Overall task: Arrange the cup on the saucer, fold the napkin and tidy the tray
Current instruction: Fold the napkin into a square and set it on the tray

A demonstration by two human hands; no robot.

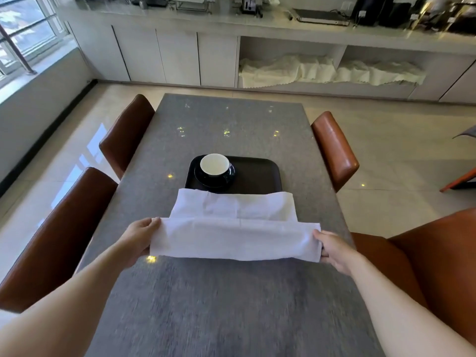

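Head view: we hold the white napkin (235, 238) by its two near ends, our left hand (140, 239) with its fingers pinched on the left edge and our right hand (334, 249) with its fingers gripping the right edge. The near part of the cloth is raised and doubled over, while its far part lies flat on the grey worktop (231, 305) and overlaps the near rim of the black tray (257, 173). On the tray's left side the cup (215, 164), white inside, sits upright on the dark saucer (206, 180). Brown chairs (334, 150) flank the worktop.
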